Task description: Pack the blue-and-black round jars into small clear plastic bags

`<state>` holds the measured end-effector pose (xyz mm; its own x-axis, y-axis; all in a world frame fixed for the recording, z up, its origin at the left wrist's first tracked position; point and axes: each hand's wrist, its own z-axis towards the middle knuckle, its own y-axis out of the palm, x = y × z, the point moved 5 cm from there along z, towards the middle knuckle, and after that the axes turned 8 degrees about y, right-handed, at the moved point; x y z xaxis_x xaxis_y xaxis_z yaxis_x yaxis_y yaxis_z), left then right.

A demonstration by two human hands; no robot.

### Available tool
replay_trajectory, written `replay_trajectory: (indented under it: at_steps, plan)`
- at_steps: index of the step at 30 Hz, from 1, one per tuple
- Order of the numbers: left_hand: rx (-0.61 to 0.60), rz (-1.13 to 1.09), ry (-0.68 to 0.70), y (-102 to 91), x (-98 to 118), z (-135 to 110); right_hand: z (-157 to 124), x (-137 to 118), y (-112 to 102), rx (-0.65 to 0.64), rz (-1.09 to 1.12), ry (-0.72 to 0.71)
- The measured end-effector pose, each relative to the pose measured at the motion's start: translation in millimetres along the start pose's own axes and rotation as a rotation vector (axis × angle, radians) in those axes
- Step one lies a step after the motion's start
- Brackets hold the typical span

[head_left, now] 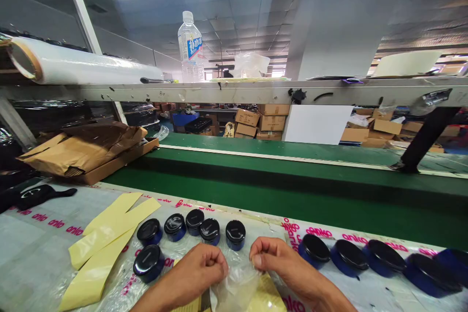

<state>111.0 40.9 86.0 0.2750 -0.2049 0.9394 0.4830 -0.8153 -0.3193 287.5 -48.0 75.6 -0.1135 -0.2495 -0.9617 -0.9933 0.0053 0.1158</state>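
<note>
Clear plastic bag point(234, 288) hangs lengthwise toward the person, its crinkled upper edge pinched between the closed fingers of the left hand point(200, 269) and the right hand point(280, 257), above a film sheet point(36, 248) printed "anko" in pink. Glossy black-lidded blue jars point(235, 235) stand on both sides; smooth yellow strips point(106, 239) lie left

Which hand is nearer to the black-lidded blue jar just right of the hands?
The right hand is nearer, just left of the jar. The left hand is farther left, past the right hand.
</note>
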Motion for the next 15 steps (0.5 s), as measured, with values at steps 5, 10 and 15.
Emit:
replay_trajectory:
  at_steps: [5,10,15]
  plan:
    - [0.082,0.024,0.001,-8.0,-2,9,8,1,-3,0.033,-0.072,0.037]
    - [0.25,0.221,0.072,-7.4,0,23,33,11,-11,0.347,-0.127,-0.068]
    - [0.351,0.534,0.155,-1.3,11,21,45,30,-7,0.448,-0.18,0.002]
